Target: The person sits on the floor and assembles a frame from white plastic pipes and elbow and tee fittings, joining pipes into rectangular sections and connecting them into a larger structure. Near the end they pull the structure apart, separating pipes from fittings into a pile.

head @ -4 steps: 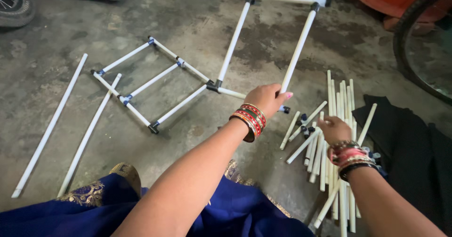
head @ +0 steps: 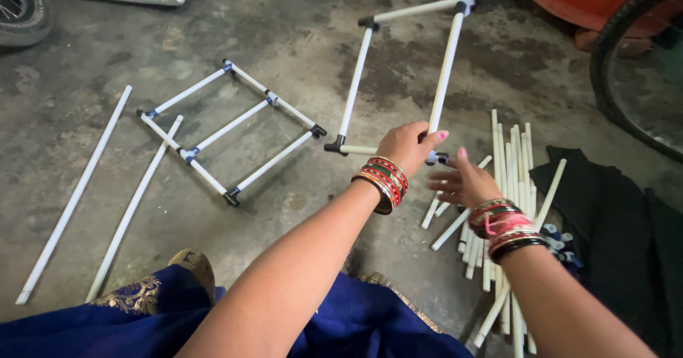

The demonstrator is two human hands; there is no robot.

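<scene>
Pipe frame, white, rectangular: near corner under left hand, fingers curled on it. Right hand spread open just beside, above loose pipe pile. Bare floor beyond.

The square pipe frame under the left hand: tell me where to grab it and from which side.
Probably best on the near crossbar of the square pipe frame, beside its black corner joint. Come from above and the near side: the frame lies flat on the floor, and the left hand is already over that bar.
</scene>
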